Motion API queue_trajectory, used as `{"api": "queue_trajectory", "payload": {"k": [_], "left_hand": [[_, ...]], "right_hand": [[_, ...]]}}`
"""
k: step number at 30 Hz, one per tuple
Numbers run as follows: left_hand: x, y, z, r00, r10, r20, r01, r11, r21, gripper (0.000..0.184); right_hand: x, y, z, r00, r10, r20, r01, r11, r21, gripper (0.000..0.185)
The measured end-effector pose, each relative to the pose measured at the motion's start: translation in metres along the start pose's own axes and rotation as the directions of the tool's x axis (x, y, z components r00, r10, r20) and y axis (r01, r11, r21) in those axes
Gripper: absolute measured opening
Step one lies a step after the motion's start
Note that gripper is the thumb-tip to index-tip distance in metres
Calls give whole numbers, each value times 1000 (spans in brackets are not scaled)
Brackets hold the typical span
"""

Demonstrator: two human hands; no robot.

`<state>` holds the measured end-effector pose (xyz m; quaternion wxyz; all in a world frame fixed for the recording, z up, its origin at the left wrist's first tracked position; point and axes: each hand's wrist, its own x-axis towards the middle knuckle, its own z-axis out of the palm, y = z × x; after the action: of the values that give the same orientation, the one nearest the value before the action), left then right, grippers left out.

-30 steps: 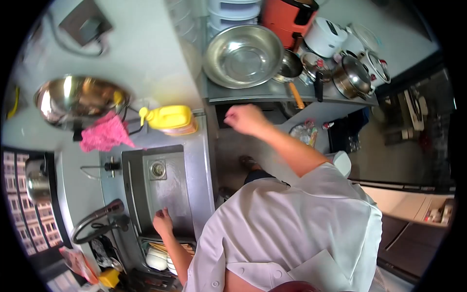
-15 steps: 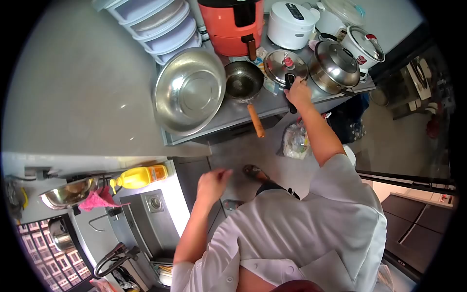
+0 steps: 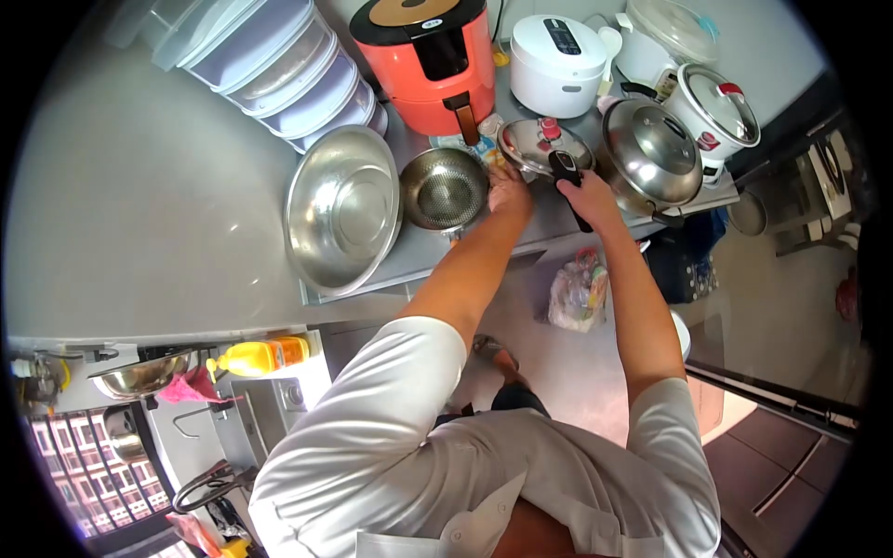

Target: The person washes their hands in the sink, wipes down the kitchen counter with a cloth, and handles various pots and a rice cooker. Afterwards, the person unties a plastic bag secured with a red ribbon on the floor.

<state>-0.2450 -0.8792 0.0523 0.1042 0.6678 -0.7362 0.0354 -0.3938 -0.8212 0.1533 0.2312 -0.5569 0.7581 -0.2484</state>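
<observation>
Centrally, the right hand [image 3: 592, 199] grips the long black handle [image 3: 565, 166] of a round silver lidded pot [image 3: 526, 139] on the grey counter [image 3: 551, 219]; the left hand [image 3: 510, 193] is beside it (grip unclear). Level, two-sided support suits it best.

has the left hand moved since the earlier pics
Yes, the left hand has moved closer to the rounded red plastic air fryer, from over the floor to beside the round steel lidded pot.

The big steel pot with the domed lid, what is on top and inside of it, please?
The steel pot has its domed lid on top. Its inside cannot be seen, because the lid covers it.
</observation>
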Motion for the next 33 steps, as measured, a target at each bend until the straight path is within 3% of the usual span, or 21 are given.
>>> {"api": "queue_trajectory", "payload": {"k": [4,10,11,14,15,18,19,21,23,24,25,26,27,29,30,32,33], "left_hand": [[15,-9,-5,954,169,248,-161,986,-54,37],[-53,-20,-81,925,374,62,-319,856,-406,32],[-65,-26,-88,935,355,-11,-318,823,-471,36],[-92,-54,-122,934,348,82,-213,727,-653,42],[-101,-66,-128,928,372,-10,-272,659,-701,48],[-118,-87,-151,928,362,-88,-301,590,-749,47],[-121,-90,-152,936,292,-197,-332,544,-770,41],[-126,-98,-180,971,203,-127,-215,508,-834,35],[-135,-118,-227,992,116,-56,-107,503,-857,28],[-145,-134,-253,995,92,-41,-84,539,-838,28],[-160,-155,-280,997,72,-24,-61,571,-818,28],[-175,-175,-304,998,57,-10,-43,603,-797,28],[-195,-195,-329,997,-3,78,66,574,-816,26],[-244,-247,-355,945,-127,301,324,484,-813,21],[-270,-271,-375,896,-177,406,443,382,-811,22],[-327,-317,-387,857,-273,437,454,0,-891,25],[-350,-342,-401,811,-277,515,502,-123,-856,29]], "right_hand": [[7,-4,8,997,76,16,-75,996,-43,61],[5,-6,28,998,53,40,-49,995,-83,55],[5,2,34,999,26,34,-23,997,-79,56],[-10,34,55,1000,-27,8,28,995,-98,61],[-14,43,62,999,-45,-17,43,992,-115,64],[-18,55,73,998,0,-70,-14,979,-202,69],[-20,54,73,997,0,-79,-18,972,-232,69],[-30,41,63,998,6,-62,-28,928,-371,68],[-61,1,28,929,-259,-264,146,914,-380,62],[-69,-15,16,821,-456,-342,348,876,-334,55],[-94,-58,-4,753,-519,-405,474,854,-213,48],[-118,-97,-15,774,-501,-386,504,858,-102,45],[-146,-137,-20,862,-415,-290,473,865,169,43],[-184,-175,-5,742,-668,-51,615,647,451,52],[-201,-202,11,606,-793,52,609,505,612,56],[-248,-270,48,407,-908,97,603,347,719,77],[-268,-295,74,318,-934,165,640,340,689,94]]}}
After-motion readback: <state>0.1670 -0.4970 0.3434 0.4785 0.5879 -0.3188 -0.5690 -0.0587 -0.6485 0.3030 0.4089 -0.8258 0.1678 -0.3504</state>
